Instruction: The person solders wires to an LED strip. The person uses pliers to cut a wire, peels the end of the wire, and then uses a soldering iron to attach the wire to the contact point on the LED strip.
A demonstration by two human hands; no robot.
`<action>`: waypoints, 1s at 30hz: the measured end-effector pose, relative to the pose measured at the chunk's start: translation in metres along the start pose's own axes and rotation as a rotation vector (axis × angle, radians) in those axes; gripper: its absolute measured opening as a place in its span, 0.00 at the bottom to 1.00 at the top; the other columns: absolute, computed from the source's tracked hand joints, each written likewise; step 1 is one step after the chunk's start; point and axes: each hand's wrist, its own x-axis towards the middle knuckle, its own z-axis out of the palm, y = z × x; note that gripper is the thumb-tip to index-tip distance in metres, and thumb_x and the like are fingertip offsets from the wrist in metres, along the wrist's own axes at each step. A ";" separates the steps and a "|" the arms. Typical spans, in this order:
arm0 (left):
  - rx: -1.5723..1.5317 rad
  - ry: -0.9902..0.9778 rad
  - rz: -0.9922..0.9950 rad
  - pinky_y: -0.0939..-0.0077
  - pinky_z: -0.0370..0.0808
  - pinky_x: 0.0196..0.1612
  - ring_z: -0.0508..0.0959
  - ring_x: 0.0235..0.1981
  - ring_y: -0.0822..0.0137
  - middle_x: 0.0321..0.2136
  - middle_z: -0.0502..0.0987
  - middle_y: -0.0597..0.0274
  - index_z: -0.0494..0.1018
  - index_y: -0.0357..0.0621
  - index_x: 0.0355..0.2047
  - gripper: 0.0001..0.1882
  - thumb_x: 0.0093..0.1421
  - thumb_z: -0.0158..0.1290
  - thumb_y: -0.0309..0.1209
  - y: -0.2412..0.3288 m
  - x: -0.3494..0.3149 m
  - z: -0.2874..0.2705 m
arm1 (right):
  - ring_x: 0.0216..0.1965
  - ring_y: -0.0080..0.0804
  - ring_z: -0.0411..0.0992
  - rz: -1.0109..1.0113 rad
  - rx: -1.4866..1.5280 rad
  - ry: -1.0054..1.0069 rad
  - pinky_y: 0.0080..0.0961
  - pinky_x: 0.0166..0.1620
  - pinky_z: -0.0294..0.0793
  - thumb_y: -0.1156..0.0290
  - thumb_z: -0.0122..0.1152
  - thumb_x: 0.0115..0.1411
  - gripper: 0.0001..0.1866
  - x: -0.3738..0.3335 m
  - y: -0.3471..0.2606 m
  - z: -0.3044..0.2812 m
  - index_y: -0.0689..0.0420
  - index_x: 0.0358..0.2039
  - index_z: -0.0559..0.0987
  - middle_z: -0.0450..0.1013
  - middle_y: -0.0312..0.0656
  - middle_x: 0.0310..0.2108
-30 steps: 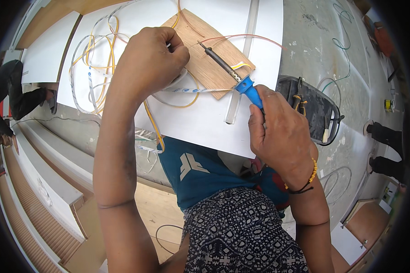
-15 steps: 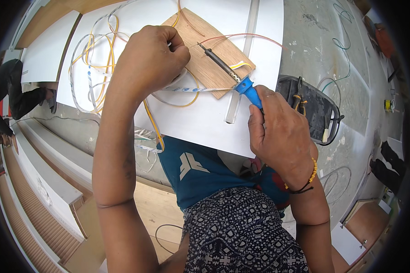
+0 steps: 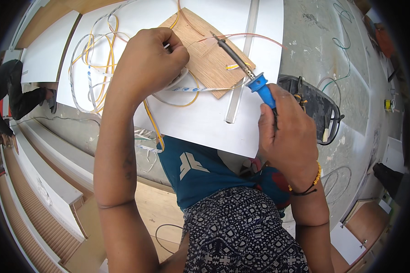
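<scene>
Right hand (image 3: 290, 129), right of centre in the frame: fingers closed around the blue handle of a soldering iron (image 3: 248, 72). The iron slants up and left, its tip pointing over the wooden board (image 3: 202, 68) at upper centre, and its shaft crosses a thin red wire (image 3: 262, 36) in the view.

Left hand (image 3: 152, 59), upper left of centre: thumb and forefinger pinched together on a small white piece (image 3: 167, 46); the fingers hide most of it, so it appears to be a wire or strip end, but this cannot be confirmed.

The board lies on a white surface (image 3: 209, 123). A short yellow and white strip (image 3: 238, 67) is at the board's right side, and a translucent channel (image 3: 233, 107) runs past that side. White and yellow strip loops (image 3: 89, 73) spread across the upper left; one strip length (image 3: 154, 123) hangs over the near edge, below the left wrist. A black tool tray (image 3: 322, 109) sits right of the surface.
</scene>
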 end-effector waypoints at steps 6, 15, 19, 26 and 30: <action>-0.141 -0.044 -0.138 0.80 0.73 0.26 0.77 0.21 0.77 0.21 0.78 0.67 0.77 0.39 0.30 0.07 0.61 0.59 0.30 0.001 -0.007 -0.009 | 0.34 0.51 0.80 0.019 0.015 0.128 0.38 0.38 0.81 0.72 0.61 0.67 0.18 -0.006 0.017 -0.009 0.65 0.55 0.77 0.79 0.55 0.39; -0.103 -0.154 -0.003 0.79 0.71 0.25 0.75 0.20 0.79 0.20 0.77 0.67 0.78 0.39 0.30 0.04 0.60 0.58 0.26 0.001 -0.007 -0.009 | 0.34 0.30 0.75 0.359 0.608 0.700 0.29 0.40 0.76 0.65 0.55 0.75 0.20 -0.045 0.115 -0.020 0.68 0.58 0.75 0.77 0.44 0.38; -0.056 -0.152 -0.037 0.79 0.72 0.25 0.75 0.20 0.78 0.19 0.78 0.66 0.79 0.38 0.30 0.05 0.59 0.58 0.27 0.008 0.000 -0.004 | 0.34 0.28 0.75 0.444 -0.099 0.468 0.30 0.41 0.75 0.65 0.53 0.76 0.21 -0.052 0.180 -0.010 0.67 0.60 0.74 0.76 0.44 0.36; 0.078 -0.122 -0.029 0.73 0.75 0.27 0.77 0.20 0.73 0.19 0.79 0.61 0.80 0.36 0.29 0.07 0.57 0.58 0.28 0.010 0.003 0.001 | 0.33 0.45 0.81 0.222 0.020 0.242 0.33 0.36 0.79 0.65 0.54 0.73 0.19 -0.048 0.055 -0.011 0.65 0.58 0.76 0.80 0.50 0.40; 0.135 -0.053 0.067 0.72 0.75 0.27 0.77 0.20 0.71 0.19 0.79 0.59 0.80 0.35 0.29 0.07 0.56 0.58 0.28 0.001 -0.001 0.005 | 0.29 0.45 0.80 -0.012 -0.060 0.055 0.33 0.33 0.80 0.69 0.60 0.67 0.18 -0.030 0.019 -0.010 0.64 0.54 0.78 0.80 0.48 0.37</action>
